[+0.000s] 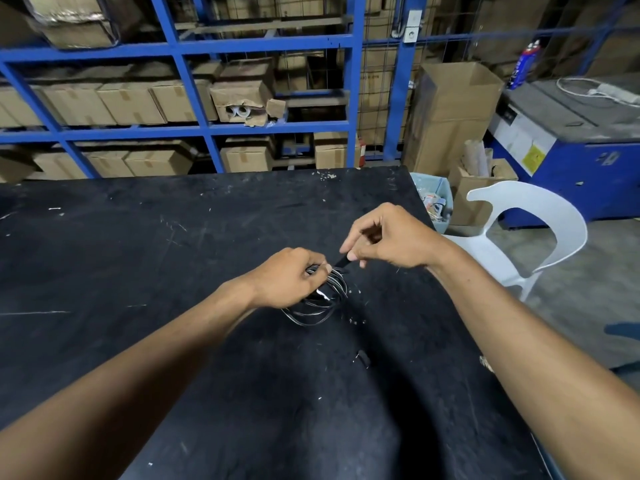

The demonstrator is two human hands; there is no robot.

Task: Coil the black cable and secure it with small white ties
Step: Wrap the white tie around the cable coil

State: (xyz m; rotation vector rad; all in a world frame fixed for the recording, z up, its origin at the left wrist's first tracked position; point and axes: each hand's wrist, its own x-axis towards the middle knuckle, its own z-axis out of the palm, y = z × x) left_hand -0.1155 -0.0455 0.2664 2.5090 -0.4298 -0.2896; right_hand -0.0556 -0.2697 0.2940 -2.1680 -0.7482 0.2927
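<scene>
A thin black cable (320, 308) is wound into a small coil just above the black table (138, 258), near its middle. My left hand (289, 277) grips the coil's upper left side, fingers closed around the loops. A small white tie (323, 294) shows on the coil just below that hand. My right hand (388, 239) is up and to the right, pinching the cable's black plug end (343, 262) between thumb and fingers. The plug end points down toward the coil.
A small black piece (362, 358) lies on the table nearer to me. A white plastic chair (533, 233) stands right of the table, with a bin of scraps (434, 202) behind it. Blue shelving (194, 46) with cardboard boxes runs along the back. White flecks dot the tabletop.
</scene>
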